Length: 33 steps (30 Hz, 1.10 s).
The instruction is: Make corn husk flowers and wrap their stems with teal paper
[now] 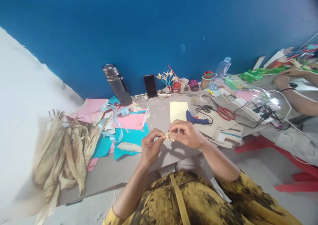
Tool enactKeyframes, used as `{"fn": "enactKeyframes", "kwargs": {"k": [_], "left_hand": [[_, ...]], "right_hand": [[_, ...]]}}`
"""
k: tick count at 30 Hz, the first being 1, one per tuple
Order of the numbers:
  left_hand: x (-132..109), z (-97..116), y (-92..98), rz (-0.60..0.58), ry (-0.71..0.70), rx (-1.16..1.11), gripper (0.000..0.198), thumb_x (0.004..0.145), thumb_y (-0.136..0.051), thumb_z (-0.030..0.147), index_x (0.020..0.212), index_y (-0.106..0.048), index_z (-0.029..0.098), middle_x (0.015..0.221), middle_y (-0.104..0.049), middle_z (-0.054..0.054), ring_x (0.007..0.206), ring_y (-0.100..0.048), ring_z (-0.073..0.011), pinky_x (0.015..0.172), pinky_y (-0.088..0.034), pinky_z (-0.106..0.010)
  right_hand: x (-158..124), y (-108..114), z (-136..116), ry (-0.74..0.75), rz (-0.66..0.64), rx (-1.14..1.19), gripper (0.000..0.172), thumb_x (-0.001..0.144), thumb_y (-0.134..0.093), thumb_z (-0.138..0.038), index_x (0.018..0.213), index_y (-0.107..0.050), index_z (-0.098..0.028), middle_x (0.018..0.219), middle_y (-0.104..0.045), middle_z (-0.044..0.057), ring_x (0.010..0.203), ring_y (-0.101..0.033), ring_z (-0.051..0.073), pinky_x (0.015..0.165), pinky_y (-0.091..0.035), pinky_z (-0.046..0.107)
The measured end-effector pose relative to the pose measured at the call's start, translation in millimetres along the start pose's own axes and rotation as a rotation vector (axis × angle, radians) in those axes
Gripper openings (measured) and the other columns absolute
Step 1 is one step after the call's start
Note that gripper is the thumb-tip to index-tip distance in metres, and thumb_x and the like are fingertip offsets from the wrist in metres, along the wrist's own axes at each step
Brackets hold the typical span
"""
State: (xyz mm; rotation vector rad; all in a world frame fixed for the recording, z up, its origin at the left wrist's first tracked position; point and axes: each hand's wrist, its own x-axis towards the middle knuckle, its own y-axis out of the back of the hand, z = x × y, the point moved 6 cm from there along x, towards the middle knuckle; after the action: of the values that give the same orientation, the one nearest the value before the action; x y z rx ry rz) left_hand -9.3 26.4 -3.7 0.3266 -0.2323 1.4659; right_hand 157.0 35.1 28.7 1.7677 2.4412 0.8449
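Between my fingertips, over the front part of the table, is a small pale corn husk piece (pixel 169 138) folded into a bow-like or petal-like shape. My left hand (pixel 152 146) pinches its left side between thumb and fingers. From the other side my right hand (pixel 186 134) grips it the same way, partly covering it. Just beyond the right hand a blue glue gun (pixel 197 118) lies beside a pale yellow sheet (pixel 178 110). A loose husk strip (pixel 129 147) rests on blue paper (pixel 135 137) to the left.
Dried corn husks (pixel 66 152) pile up at the left, near a flask (pixel 116 84). A phone (pixel 150 86) and husk flowers (pixel 168 76) stand along the wall. Red-handled scissors (pixel 225 112), a power strip (pixel 252 110) with cables, and another person's hands (pixel 282 82) are at the right.
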Motion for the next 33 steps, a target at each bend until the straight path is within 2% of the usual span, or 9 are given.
{"fn": "enactKeyframes", "kwargs": {"k": [8,11,15,20,24,27,31,33], "left_hand": [[-1,-3,-2.1,-0.040,-0.001,-0.017,0.013,0.085,-0.072,0.028,0.075,-0.072,0.021,0.073,-0.064,-0.002,0.072,-0.058,-0.0174,0.073,-0.043,-0.030],[0,0,-3.6,-0.091,0.007,-0.019,0.015,0.086,-0.072,0.029,0.073,-0.072,0.021,0.072,-0.064,-0.003,0.070,-0.058,-0.0171,0.073,-0.043,-0.030],[1,2,-8.8,-0.174,0.035,-0.108,0.019,0.086,-0.072,0.030,0.071,-0.071,0.019,0.069,-0.064,-0.003,0.066,-0.057,-0.0163,0.069,-0.043,-0.030],[-1,-16,-18.1,-0.231,0.111,-0.281,0.018,0.085,-0.073,0.032,0.074,-0.072,0.018,0.071,-0.063,-0.003,0.064,-0.056,-0.0150,0.065,-0.043,-0.028],[-3,-30,-19.3,-0.168,0.145,-0.360,0.015,0.083,-0.076,0.030,0.077,-0.070,0.018,0.072,-0.061,-0.001,0.064,-0.053,-0.0134,0.064,-0.043,-0.027],[-1,-31,-13.7,-0.077,0.123,-0.307,0.015,0.082,-0.076,0.028,0.074,-0.069,0.017,0.071,-0.060,-0.001,0.066,-0.052,-0.0132,0.065,-0.042,-0.026],[2,-26,-4.3,0.002,0.079,-0.251,0.012,0.082,-0.075,0.024,0.072,-0.071,0.018,0.070,-0.061,0.000,0.067,-0.054,-0.0138,0.068,-0.042,-0.027],[1,-26,-0.7,0.026,0.076,-0.278,0.011,0.082,-0.074,0.022,0.072,-0.071,0.018,0.070,-0.061,0.000,0.068,-0.055,-0.0140,0.068,-0.042,-0.027]], "right_hand": [[2,-2,-10,-0.038,-0.012,-0.007,0.014,0.082,-0.065,-0.018,0.070,-0.073,-0.018,0.084,-0.069,0.003,0.069,-0.056,0.012,0.056,-0.038,0.022],[3,-3,-10,-0.054,-0.015,-0.009,0.014,0.079,-0.065,-0.016,0.067,-0.072,-0.018,0.080,-0.069,0.002,0.065,-0.055,0.011,0.057,-0.039,0.023],[2,-5,-6,-0.044,0.003,0.106,0.017,0.077,-0.065,-0.014,0.061,-0.069,-0.018,0.075,-0.067,0.002,0.063,-0.055,0.011,0.055,-0.039,0.023],[-2,-6,0,-0.088,0.071,0.134,0.015,0.073,-0.064,-0.012,0.059,-0.066,-0.016,0.074,-0.066,0.002,0.064,-0.055,0.011,0.056,-0.038,0.023],[-2,-7,0,-0.085,0.108,0.137,0.015,0.073,-0.063,-0.013,0.059,-0.064,-0.016,0.076,-0.066,0.003,0.066,-0.056,0.012,0.059,-0.040,0.023],[0,-6,1,-0.076,0.130,0.143,0.015,0.079,-0.064,-0.019,0.064,-0.066,-0.016,0.079,-0.067,0.003,0.070,-0.058,0.013,0.062,-0.042,0.023],[-2,-4,6,-0.122,0.073,0.190,0.020,0.088,-0.063,-0.033,0.087,-0.074,-0.017,0.087,-0.072,0.005,0.072,-0.060,0.014,0.061,-0.043,0.024],[-5,1,10,-0.151,0.087,0.199,0.025,0.090,-0.062,-0.038,0.092,-0.075,-0.017,0.085,-0.073,0.005,0.071,-0.060,0.015,0.060,-0.044,0.024]]}}
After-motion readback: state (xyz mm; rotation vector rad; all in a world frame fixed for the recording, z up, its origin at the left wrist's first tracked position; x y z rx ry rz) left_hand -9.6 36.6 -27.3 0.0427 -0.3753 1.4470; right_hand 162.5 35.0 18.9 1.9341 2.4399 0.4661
